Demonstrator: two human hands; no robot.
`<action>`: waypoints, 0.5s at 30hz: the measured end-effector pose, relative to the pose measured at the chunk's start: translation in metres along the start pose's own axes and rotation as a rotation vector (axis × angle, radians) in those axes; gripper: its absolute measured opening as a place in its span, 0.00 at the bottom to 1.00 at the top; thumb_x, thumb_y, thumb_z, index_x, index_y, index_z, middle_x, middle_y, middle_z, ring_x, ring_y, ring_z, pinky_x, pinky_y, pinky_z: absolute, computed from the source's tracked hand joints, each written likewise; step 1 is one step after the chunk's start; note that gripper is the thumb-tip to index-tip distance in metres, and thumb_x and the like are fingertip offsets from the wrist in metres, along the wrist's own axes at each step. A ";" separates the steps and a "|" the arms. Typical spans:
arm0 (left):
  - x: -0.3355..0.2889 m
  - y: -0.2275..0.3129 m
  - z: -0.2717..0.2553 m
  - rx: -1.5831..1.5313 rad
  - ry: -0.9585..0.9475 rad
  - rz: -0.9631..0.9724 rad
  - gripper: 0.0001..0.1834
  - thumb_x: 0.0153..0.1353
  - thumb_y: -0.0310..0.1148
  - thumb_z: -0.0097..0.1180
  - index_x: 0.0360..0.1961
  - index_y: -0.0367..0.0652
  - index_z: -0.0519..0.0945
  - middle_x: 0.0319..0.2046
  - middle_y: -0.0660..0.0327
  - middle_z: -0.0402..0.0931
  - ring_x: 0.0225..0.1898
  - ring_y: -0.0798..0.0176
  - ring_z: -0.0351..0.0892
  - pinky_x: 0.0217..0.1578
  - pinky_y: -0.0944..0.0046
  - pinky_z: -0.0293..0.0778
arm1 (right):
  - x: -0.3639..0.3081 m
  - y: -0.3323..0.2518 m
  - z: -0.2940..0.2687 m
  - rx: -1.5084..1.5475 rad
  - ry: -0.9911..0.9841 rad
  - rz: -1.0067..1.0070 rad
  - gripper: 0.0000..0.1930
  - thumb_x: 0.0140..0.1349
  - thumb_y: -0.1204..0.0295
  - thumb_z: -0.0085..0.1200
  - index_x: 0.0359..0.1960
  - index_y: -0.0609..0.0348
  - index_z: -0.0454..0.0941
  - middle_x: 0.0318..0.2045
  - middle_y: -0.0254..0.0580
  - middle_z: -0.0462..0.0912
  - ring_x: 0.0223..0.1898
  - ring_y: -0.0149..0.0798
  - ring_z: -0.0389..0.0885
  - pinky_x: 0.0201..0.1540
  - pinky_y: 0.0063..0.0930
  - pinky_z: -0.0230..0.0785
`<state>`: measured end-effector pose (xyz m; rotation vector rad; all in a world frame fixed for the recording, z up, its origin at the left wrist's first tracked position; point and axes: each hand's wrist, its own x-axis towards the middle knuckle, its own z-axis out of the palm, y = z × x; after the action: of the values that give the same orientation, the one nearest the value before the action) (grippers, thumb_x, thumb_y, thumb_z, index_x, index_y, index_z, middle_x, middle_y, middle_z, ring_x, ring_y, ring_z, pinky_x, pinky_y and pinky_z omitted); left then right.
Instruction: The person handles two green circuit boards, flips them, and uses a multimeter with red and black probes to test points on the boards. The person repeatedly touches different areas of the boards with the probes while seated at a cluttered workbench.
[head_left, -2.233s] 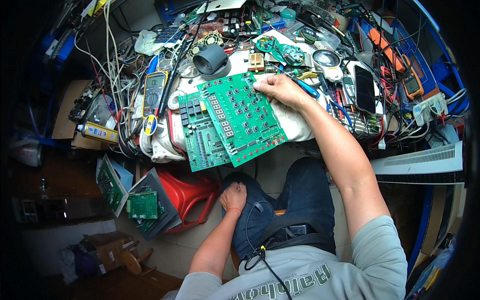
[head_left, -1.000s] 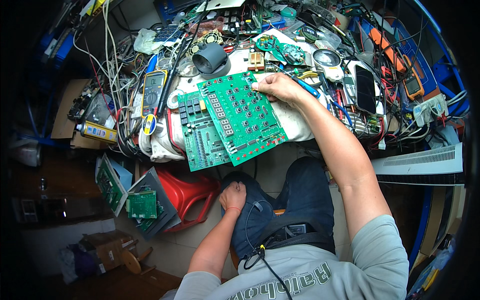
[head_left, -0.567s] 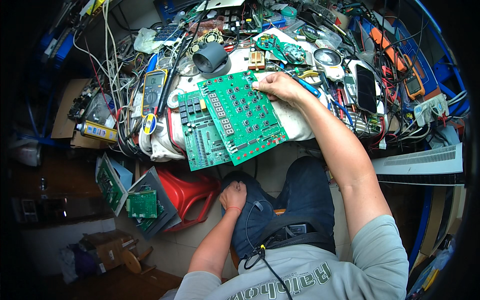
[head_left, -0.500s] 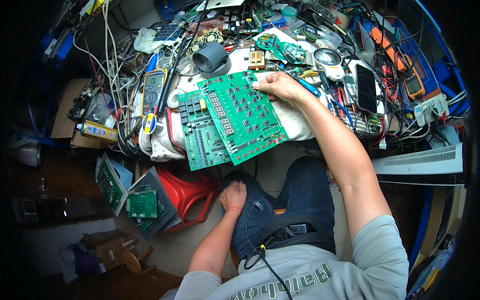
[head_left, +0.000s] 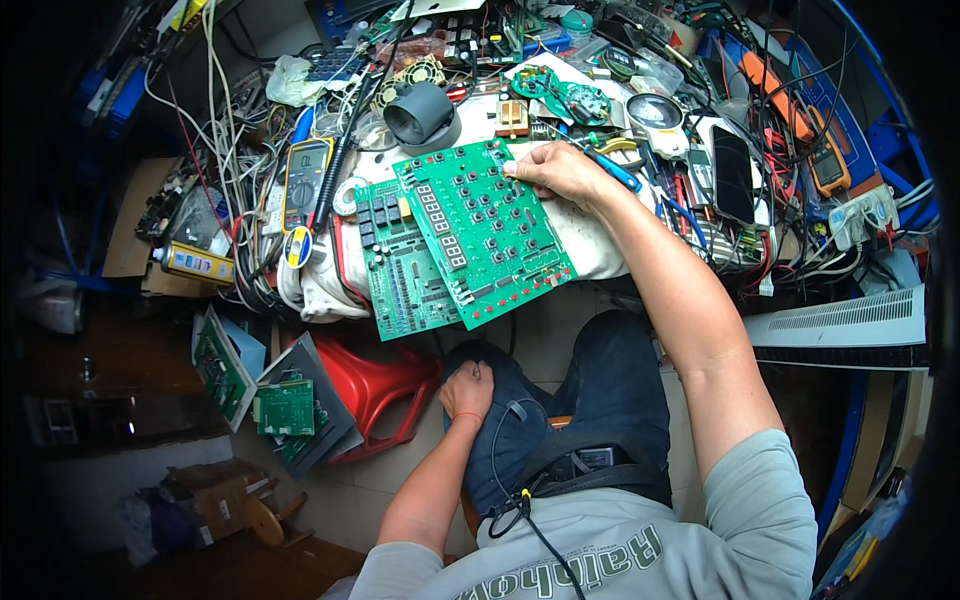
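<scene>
My right hand (head_left: pixel 558 170) pinches the upper right edge of a green circuit board (head_left: pixel 510 275), thumb on its face. Rows of small black push buttons, a dark strip of digit displays (head_left: pixel 441 226) and red parts along the lower edge sit on this board. It lies tilted over a second green circuit board (head_left: pixel 412 290), which carries black relay blocks and shows at the left. Both boards reach past the bench's near edge. My left hand (head_left: pixel 467 389) rests on my left thigh, fingers curled into a loose fist, nothing visible in it.
Behind the boards stands a grey round cup-like part (head_left: pixel 419 115). A yellow multimeter (head_left: pixel 305 185) lies at the left, a black phone (head_left: pixel 733 177) at the right. Cables and tools crowd the bench. Below is a red stool (head_left: pixel 375 385) beside more boards (head_left: pixel 285 407).
</scene>
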<state>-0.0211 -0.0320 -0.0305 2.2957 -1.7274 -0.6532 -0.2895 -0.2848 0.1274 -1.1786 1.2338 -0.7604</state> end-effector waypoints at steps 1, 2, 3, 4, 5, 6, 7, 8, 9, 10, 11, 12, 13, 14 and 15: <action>0.000 0.000 0.000 0.000 -0.002 -0.005 0.19 0.62 0.47 0.54 0.22 0.45 0.78 0.26 0.51 0.81 0.32 0.40 0.81 0.34 0.43 0.74 | 0.000 0.000 0.000 -0.004 0.003 0.002 0.16 0.63 0.58 0.67 0.31 0.60 0.86 0.21 0.26 0.78 0.21 0.21 0.69 0.26 0.19 0.65; 0.000 0.000 0.000 0.000 0.004 0.003 0.19 0.62 0.47 0.54 0.22 0.45 0.78 0.26 0.51 0.81 0.32 0.40 0.81 0.34 0.43 0.74 | 0.000 0.000 0.000 -0.014 0.010 0.013 0.16 0.63 0.58 0.67 0.31 0.60 0.86 0.21 0.26 0.78 0.21 0.21 0.69 0.26 0.19 0.65; 0.000 0.000 0.000 0.002 0.003 0.003 0.19 0.62 0.47 0.54 0.22 0.45 0.78 0.26 0.51 0.81 0.32 0.40 0.81 0.33 0.43 0.74 | 0.000 0.000 0.000 -0.007 0.005 0.004 0.16 0.63 0.57 0.67 0.31 0.60 0.86 0.21 0.26 0.78 0.21 0.21 0.69 0.26 0.19 0.65; 0.000 0.000 0.000 0.005 -0.002 -0.002 0.19 0.62 0.47 0.54 0.22 0.45 0.78 0.25 0.51 0.81 0.32 0.40 0.81 0.33 0.43 0.74 | 0.000 0.000 0.000 -0.006 0.006 0.003 0.16 0.63 0.57 0.67 0.31 0.60 0.86 0.21 0.26 0.78 0.21 0.21 0.69 0.26 0.19 0.65; 0.000 0.000 0.001 0.003 0.008 0.005 0.19 0.62 0.47 0.54 0.22 0.45 0.78 0.25 0.51 0.81 0.32 0.40 0.81 0.33 0.43 0.74 | 0.000 0.000 0.000 -0.008 0.011 0.012 0.16 0.63 0.57 0.67 0.31 0.60 0.86 0.21 0.26 0.78 0.21 0.21 0.69 0.26 0.19 0.65; 0.000 0.000 0.001 0.003 0.013 0.007 0.19 0.62 0.47 0.54 0.22 0.45 0.78 0.25 0.51 0.81 0.32 0.40 0.81 0.33 0.43 0.74 | 0.000 0.000 0.000 -0.001 0.005 0.002 0.16 0.63 0.57 0.68 0.31 0.60 0.86 0.21 0.26 0.78 0.21 0.21 0.69 0.26 0.19 0.66; 0.000 -0.001 0.001 0.003 0.018 0.008 0.19 0.62 0.47 0.54 0.22 0.45 0.78 0.25 0.51 0.81 0.32 0.40 0.81 0.33 0.43 0.74 | 0.000 0.000 0.000 0.003 0.004 0.002 0.16 0.63 0.57 0.68 0.31 0.60 0.86 0.21 0.26 0.79 0.21 0.21 0.69 0.26 0.19 0.66; 0.000 -0.001 0.001 0.002 0.018 0.009 0.19 0.62 0.47 0.54 0.22 0.45 0.78 0.26 0.51 0.81 0.32 0.40 0.81 0.33 0.43 0.74 | 0.000 0.000 0.000 0.005 0.002 0.006 0.16 0.63 0.57 0.68 0.31 0.60 0.86 0.21 0.26 0.79 0.21 0.21 0.70 0.26 0.19 0.66; 0.000 -0.001 0.001 0.001 0.019 0.009 0.19 0.62 0.47 0.54 0.22 0.45 0.78 0.26 0.51 0.81 0.32 0.40 0.81 0.33 0.43 0.74 | 0.000 0.000 0.000 0.007 0.002 0.002 0.16 0.63 0.57 0.68 0.31 0.60 0.86 0.21 0.26 0.79 0.21 0.21 0.70 0.26 0.20 0.66; 0.000 -0.001 0.001 0.000 0.012 0.003 0.19 0.62 0.47 0.54 0.22 0.45 0.78 0.26 0.51 0.81 0.32 0.40 0.81 0.33 0.43 0.74 | 0.001 0.000 0.000 0.007 0.002 0.003 0.16 0.63 0.58 0.68 0.31 0.60 0.86 0.21 0.26 0.79 0.21 0.21 0.70 0.26 0.20 0.66; 0.000 -0.001 0.001 0.001 0.017 0.007 0.19 0.62 0.47 0.54 0.22 0.45 0.78 0.26 0.51 0.81 0.32 0.40 0.81 0.33 0.43 0.74 | 0.001 0.000 0.000 0.004 0.010 0.017 0.16 0.63 0.58 0.68 0.31 0.59 0.86 0.21 0.26 0.79 0.21 0.21 0.70 0.26 0.20 0.66; 0.000 -0.001 0.001 0.002 0.014 0.006 0.19 0.62 0.47 0.54 0.22 0.45 0.78 0.26 0.51 0.81 0.32 0.40 0.81 0.33 0.43 0.74 | 0.001 0.000 0.000 0.007 0.003 0.003 0.16 0.63 0.58 0.68 0.32 0.59 0.86 0.21 0.27 0.79 0.21 0.21 0.70 0.26 0.20 0.66; 0.000 -0.001 0.001 0.005 0.006 0.000 0.19 0.62 0.47 0.54 0.22 0.45 0.78 0.26 0.51 0.81 0.32 0.40 0.81 0.33 0.43 0.74 | 0.001 0.000 0.000 0.006 0.004 0.003 0.16 0.63 0.58 0.68 0.32 0.59 0.86 0.21 0.27 0.79 0.21 0.21 0.70 0.26 0.20 0.66; 0.000 -0.001 0.001 0.002 0.009 0.003 0.19 0.62 0.47 0.54 0.22 0.45 0.78 0.26 0.51 0.81 0.32 0.40 0.81 0.33 0.43 0.74 | 0.000 0.000 0.000 -0.001 0.012 0.016 0.16 0.63 0.58 0.68 0.32 0.59 0.87 0.22 0.27 0.79 0.22 0.21 0.70 0.26 0.20 0.66; 0.000 0.000 0.001 0.001 0.008 0.001 0.19 0.62 0.47 0.54 0.23 0.45 0.78 0.26 0.51 0.81 0.32 0.40 0.81 0.33 0.43 0.74 | 0.000 0.000 0.001 0.005 0.006 0.002 0.16 0.63 0.58 0.68 0.32 0.59 0.87 0.22 0.27 0.80 0.22 0.21 0.70 0.26 0.20 0.66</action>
<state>-0.0211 -0.0317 -0.0312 2.2950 -1.7262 -0.6426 -0.2889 -0.2847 0.1276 -1.1721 1.2377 -0.7659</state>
